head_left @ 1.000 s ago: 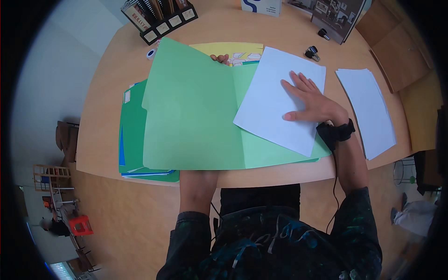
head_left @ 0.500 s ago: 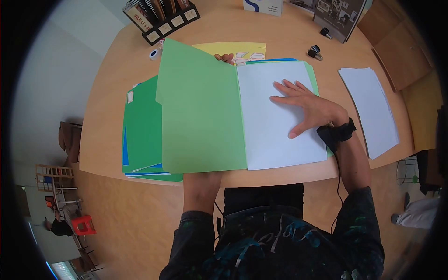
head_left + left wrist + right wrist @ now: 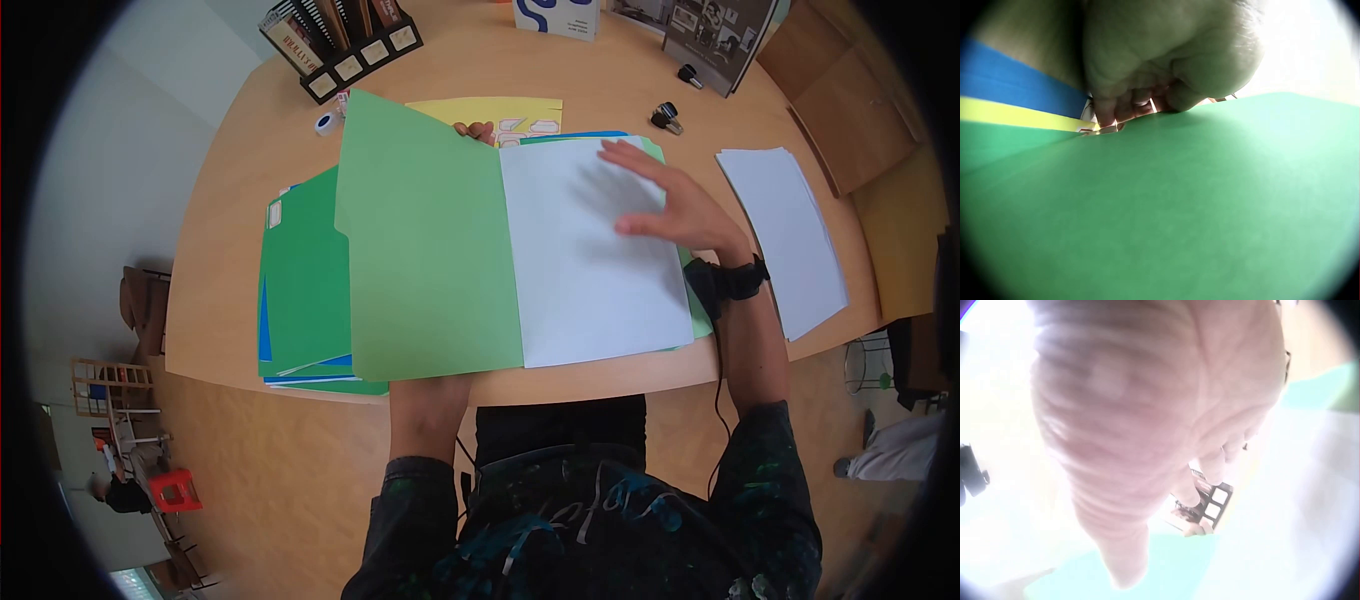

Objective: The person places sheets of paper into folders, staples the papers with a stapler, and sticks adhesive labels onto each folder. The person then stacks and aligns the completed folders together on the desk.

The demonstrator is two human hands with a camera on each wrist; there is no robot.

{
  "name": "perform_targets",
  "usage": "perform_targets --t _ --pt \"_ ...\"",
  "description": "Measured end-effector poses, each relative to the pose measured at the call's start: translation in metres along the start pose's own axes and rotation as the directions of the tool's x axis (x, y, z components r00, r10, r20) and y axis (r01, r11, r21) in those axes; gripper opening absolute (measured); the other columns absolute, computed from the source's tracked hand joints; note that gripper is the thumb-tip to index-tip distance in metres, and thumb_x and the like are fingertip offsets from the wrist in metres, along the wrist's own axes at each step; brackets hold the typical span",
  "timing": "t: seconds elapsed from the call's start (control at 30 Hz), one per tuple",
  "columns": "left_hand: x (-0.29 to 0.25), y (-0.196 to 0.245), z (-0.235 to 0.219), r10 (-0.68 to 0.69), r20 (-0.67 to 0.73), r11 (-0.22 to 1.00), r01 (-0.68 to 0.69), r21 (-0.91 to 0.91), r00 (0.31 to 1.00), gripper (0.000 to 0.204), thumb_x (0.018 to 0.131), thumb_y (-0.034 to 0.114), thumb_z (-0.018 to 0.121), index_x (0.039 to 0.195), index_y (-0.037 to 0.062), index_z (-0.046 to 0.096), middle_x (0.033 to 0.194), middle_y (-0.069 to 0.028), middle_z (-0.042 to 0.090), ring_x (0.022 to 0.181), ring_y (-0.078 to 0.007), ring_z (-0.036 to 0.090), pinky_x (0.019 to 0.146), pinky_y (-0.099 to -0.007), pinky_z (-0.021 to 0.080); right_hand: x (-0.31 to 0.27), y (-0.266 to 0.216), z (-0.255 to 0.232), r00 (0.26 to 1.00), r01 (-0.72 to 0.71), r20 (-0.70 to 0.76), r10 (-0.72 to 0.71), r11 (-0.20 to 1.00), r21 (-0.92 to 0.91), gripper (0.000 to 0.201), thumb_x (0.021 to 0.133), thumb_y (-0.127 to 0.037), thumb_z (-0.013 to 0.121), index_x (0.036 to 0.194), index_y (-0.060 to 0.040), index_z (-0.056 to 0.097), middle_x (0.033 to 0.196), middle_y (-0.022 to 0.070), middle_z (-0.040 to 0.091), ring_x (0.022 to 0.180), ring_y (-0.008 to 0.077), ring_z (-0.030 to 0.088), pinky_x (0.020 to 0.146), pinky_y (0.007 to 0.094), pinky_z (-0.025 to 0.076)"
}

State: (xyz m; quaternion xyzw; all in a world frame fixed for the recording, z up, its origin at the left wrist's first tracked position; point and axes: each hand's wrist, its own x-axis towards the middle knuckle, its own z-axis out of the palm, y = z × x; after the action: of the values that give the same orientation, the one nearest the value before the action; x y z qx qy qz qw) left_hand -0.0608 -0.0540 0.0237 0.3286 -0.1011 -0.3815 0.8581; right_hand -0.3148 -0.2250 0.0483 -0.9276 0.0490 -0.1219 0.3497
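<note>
A light green folder [image 3: 430,240] lies spread open, its left flap raised. White paper [image 3: 600,270] covers most of its right side. My left hand [image 3: 475,131] is mostly hidden behind the flap in the head view, with fingertips showing past its top edge. The left wrist view has this hand [image 3: 1166,62] against the green flap [image 3: 1172,200], fingers loosely bent. Over the paper's upper right part, my right hand [image 3: 680,205] hovers with fingers spread and a shadow below. In the right wrist view the hand [image 3: 1160,419] holds nothing.
Darker green folders [image 3: 305,280] are stacked at the left. More white sheets [image 3: 785,240] lie at the right. Beyond are a yellow sheet [image 3: 535,108], a tape roll [image 3: 327,123], black clips [image 3: 666,117] and a black file holder [image 3: 360,62].
The white paper has turned from a slant to lie along the folder's fold. My right hand has lifted off it. The left hand stays behind the flap.
</note>
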Motion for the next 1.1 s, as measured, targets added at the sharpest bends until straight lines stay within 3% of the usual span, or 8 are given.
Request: perform_targets --t 0.13,0.2,0.3,0.4,0.57,0.8,1.03,1.1 --pt "0.026 -0.022 -0.066 -0.056 0.312 0.961 0.136 -0.241 0.948 0.029 0.111 0.026 0.037 0.115 0.0062 0.057 0.126 -0.0115 0.061 0.138 -0.023 0.047 0.123 -0.0319 0.033 0.015 0.055 -0.037 0.921 -0.204 -0.235 0.311 0.899 0.387 0.069 0.088 -0.035 0.076 0.143 -0.0009 0.053 0.147 0.0216 0.053 0.139 0.0335 0.049 0.114 0.0426 0.039" --pt "0.031 -0.022 -0.067 -0.074 0.267 0.96 0.141 -0.241 0.961 0.027 0.11 0.025 0.037 0.111 0.0069 0.058 0.123 -0.011 0.063 0.138 -0.0226 0.048 0.123 -0.0311 0.033 0.03 0.093 -0.048 0.78 -0.276 -0.572 0.255 0.96 0.052 0.072 0.088 -0.042 0.076 0.139 0.0047 0.056 0.137 0.0216 0.061 0.13 0.0335 0.058 0.109 0.0385 0.043" --pt "0.028 -0.026 -0.064 -0.097 0.211 0.958 0.149 -0.247 0.973 0.022 0.109 0.018 0.042 0.108 0.0059 0.06 0.12 -0.0111 0.065 0.133 -0.0207 0.053 0.118 -0.0295 0.04 0.051 0.122 -0.045 0.724 -0.508 -0.636 0.268 0.831 -0.228 0.068 0.085 -0.048 0.075 0.128 0.0038 0.064 0.122 0.0215 0.068 0.116 0.032 0.065 0.1 0.0358 0.049" --pt "0.028 -0.022 -0.063 -0.1 0.217 0.957 0.154 -0.247 0.971 0.017 0.108 0.014 0.047 0.107 0.0041 0.061 0.119 -0.0116 0.065 0.127 -0.0198 0.059 0.112 -0.029 0.048 0.061 0.124 -0.052 0.827 -0.514 -0.383 0.412 0.83 -0.216 0.063 0.082 -0.052 0.075 0.112 0.0029 0.069 0.104 0.019 0.073 0.097 0.0305 0.07 0.087 0.0378 0.052" --pt "0.027 -0.021 -0.063 -0.052 0.198 0.979 0.089 -0.181 0.979 0.026 0.11 0.023 0.037 0.106 0.0069 0.057 0.121 -0.01 0.063 0.135 -0.0224 0.051 0.122 -0.03 0.036 0.078 0.116 -0.05 0.816 -0.495 -0.465 0.344 0.83 -0.256 0.052 0.083 -0.047 0.074 0.1 0.0024 0.069 0.089 0.015 0.072 0.085 0.0273 0.07 0.08 0.0381 0.053" --pt "0.072 -0.046 -0.105 -0.034 0.322 0.994 0.064 -0.083 0.946 0.019 0.108 0.019 0.045 0.109 0.0047 0.057 0.117 -0.0118 0.062 0.128 -0.0238 0.056 0.118 -0.0307 0.041 0.127 0.007 0.004 1.0 0.021 -0.005 -0.023 0.974 -0.224 0.045 0.085 -0.026 0.077 0.116 0.0061 0.068 0.1 0.0184 0.071 0.091 0.0267 0.068 0.083 0.0378 0.054" --pt "0.043 -0.037 -0.07 0.065 0.297 0.971 0.009 -0.24 0.953 0.007 0.104 0.011 0.055 0.103 0.005 0.057 0.111 -0.011 0.064 0.121 -0.024 0.06 0.114 -0.0304 0.046 0.152 -0.008 0.043 0.992 -0.105 0.026 0.122 0.927 -0.361 0.047 0.084 -0.03 0.078 0.116 0.0036 0.069 0.107 0.0197 0.072 0.088 0.0315 0.067 0.081 0.04 0.054" --pt "0.044 -0.043 -0.068 0.104 0.268 0.973 -0.043 -0.226 0.958 0.006 0.104 0.011 0.056 0.102 0.0057 0.058 0.111 -0.0106 0.064 0.122 -0.0236 0.06 0.114 -0.0305 0.046 0.151 0.015 0.045 0.964 -0.067 -0.267 0.009 0.976 -0.208 0.047 0.08 -0.04 0.079 0.109 -0.0026 0.073 0.097 0.0148 0.074 0.087 0.0299 0.069 0.078 0.039 0.054"
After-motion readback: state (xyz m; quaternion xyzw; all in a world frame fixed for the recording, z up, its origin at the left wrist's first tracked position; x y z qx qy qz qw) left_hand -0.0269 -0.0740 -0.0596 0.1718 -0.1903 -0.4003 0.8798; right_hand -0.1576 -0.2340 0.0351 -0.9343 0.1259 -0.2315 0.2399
